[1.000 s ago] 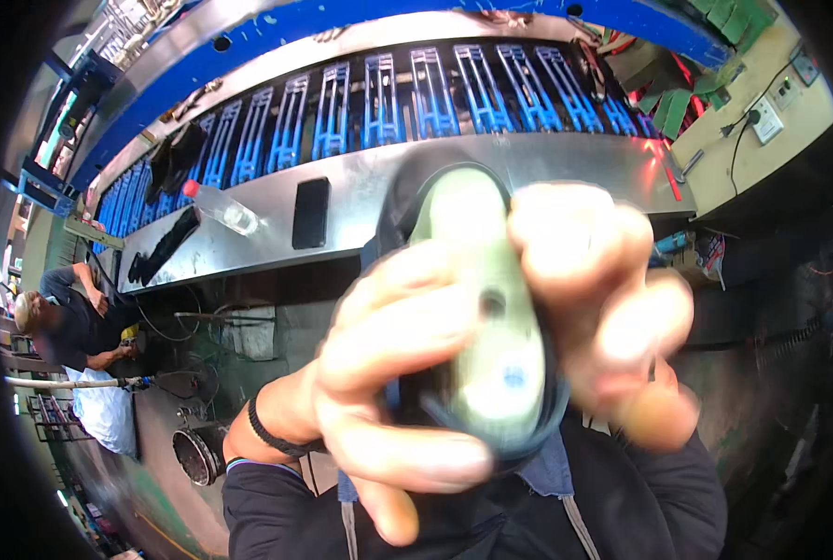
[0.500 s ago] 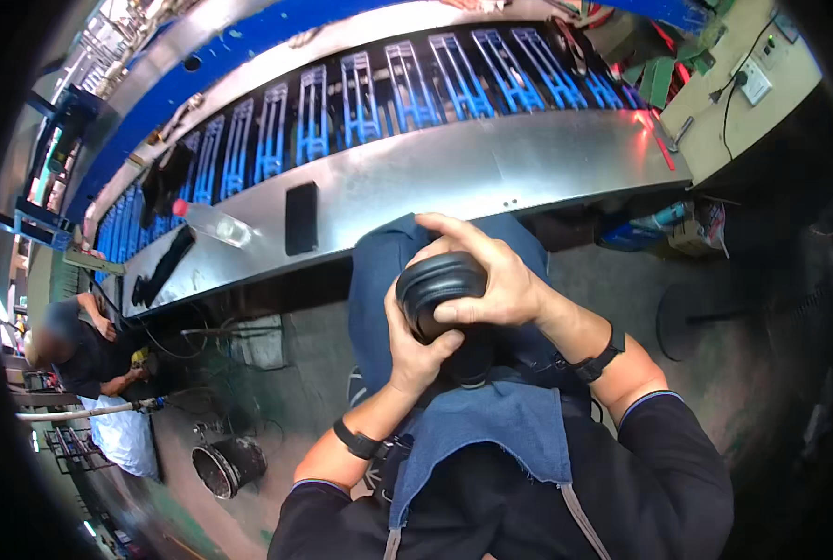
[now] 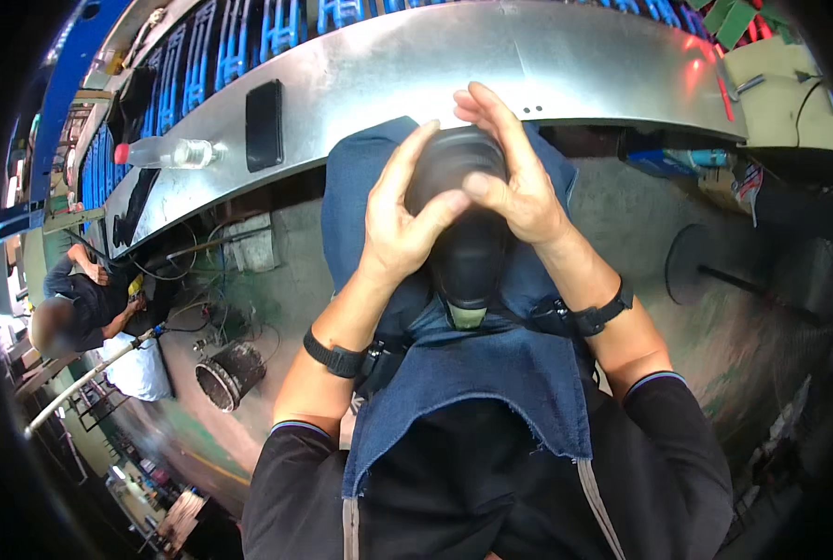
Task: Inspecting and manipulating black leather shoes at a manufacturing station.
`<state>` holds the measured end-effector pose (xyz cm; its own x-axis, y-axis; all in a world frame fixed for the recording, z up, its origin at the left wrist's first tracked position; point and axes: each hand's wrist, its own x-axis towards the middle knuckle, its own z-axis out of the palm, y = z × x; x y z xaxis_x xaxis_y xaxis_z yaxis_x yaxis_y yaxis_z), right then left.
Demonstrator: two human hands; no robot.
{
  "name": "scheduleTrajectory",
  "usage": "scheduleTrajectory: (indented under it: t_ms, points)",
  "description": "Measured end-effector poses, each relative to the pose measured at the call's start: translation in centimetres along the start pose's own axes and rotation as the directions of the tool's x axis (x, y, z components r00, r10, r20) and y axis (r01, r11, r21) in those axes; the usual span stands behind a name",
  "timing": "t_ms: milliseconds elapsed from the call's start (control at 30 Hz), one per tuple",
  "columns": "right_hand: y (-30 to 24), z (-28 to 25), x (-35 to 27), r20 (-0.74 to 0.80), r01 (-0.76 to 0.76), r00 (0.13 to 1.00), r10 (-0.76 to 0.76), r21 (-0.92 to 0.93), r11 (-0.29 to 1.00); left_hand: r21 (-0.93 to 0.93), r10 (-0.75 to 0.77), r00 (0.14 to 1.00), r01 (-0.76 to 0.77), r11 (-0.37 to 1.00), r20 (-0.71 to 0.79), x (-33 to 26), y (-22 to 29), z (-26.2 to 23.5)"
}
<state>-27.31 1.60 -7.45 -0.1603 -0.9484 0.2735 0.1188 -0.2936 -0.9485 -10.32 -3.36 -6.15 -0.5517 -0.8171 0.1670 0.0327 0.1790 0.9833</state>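
A black, rounded, shoe-shaped piece (image 3: 468,252) stands over my lap, its upper end blurred. A pale tab shows at its lower end. My left hand (image 3: 400,210) is along its left side, fingers stretched out and thumb reaching across it. On the other side is my right hand (image 3: 524,191), fingers extended past the far end and spread from the thumb. Both hands are open and cupped around the piece. Whether the palms or thumbs press on it, I cannot tell.
A metal-topped bench (image 3: 379,70) runs ahead, with a black phone (image 3: 263,124) and a clear bottle (image 3: 169,154) on it. Blue racks (image 3: 281,28) line its far side. A bucket (image 3: 230,375) and a seated person (image 3: 85,303) are at left.
My hands have loosened from their wrapped hold on the black piece, fingers now stretched out. More of its lower part shows. The view has shifted, so the bench sits higher.
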Motion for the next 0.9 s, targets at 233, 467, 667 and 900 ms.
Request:
scheduleTrajectory:
  t_ms: [233,467,667,900]
  points:
    - [4.0,-2.0,1.3,-0.014,-0.047,0.999,0.046,-0.058,0.997,0.212,0.007,0.996,0.011,0.977,-0.084,2.0,-3.4,1.5]
    - [4.4,-2.4,2.0,0.029,-0.15,0.988,0.149,0.03,0.988,0.379,0.045,0.993,0.0,0.925,-0.11,2.6,-3.7,1.9]
    - [2.2,-0.5,-0.2,-0.078,-0.192,0.976,0.203,0.13,0.973,-0.006,-0.179,0.958,0.183,0.983,-0.226,0.0,-2.7,2.8]
    - [-0.1,3.3,-5.0,-0.096,-0.164,0.98,0.175,0.115,0.98,-0.204,-0.256,0.938,0.21,0.956,-0.234,-5.1,-0.5,0.9]
